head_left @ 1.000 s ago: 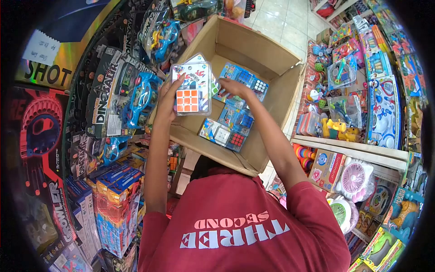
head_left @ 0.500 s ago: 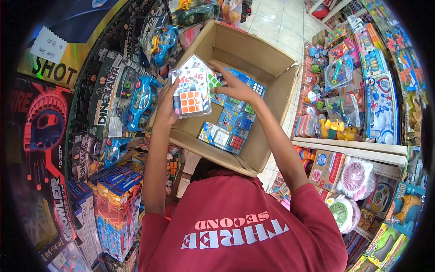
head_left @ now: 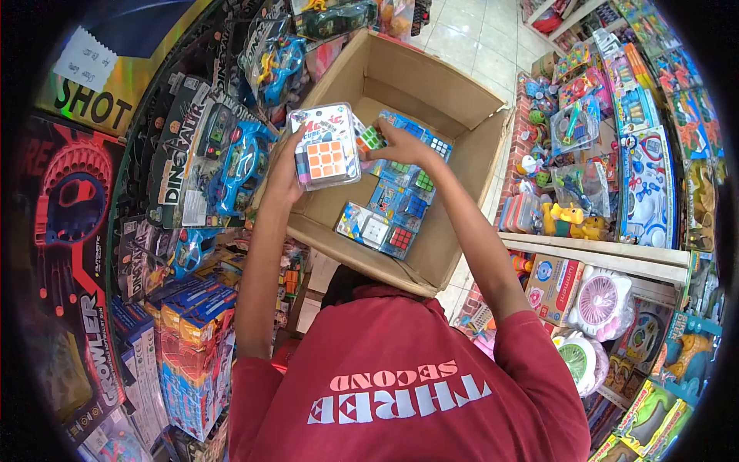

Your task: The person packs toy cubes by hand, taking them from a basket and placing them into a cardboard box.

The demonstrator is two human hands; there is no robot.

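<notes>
Cube packs are handled above an open cardboard box in a toy shop.

Nearest the camera, a red shirt [head_left: 400, 385] printed with white letters is seen, from which both bare arms are stretched forward. The left hand [head_left: 283, 171] is closed on the edge of a blister-packed puzzle cube [head_left: 324, 150], which is held tilted over the left rim of the cardboard box [head_left: 431, 81]. The right hand [head_left: 402, 146] is laid, fingers curled, on a second cube pack [head_left: 371, 138] just beside the first; whether this pack is gripped cannot be told. Below the hands, further cube packs [head_left: 381, 227] are lying on the box floor. To the left, blue toy cars [head_left: 242, 165] in packaging are hung. Farther off on the right, shelves [head_left: 608, 258] crowded with toys are seen, and a tiled floor [head_left: 481, 35] lies beyond the box.
</notes>
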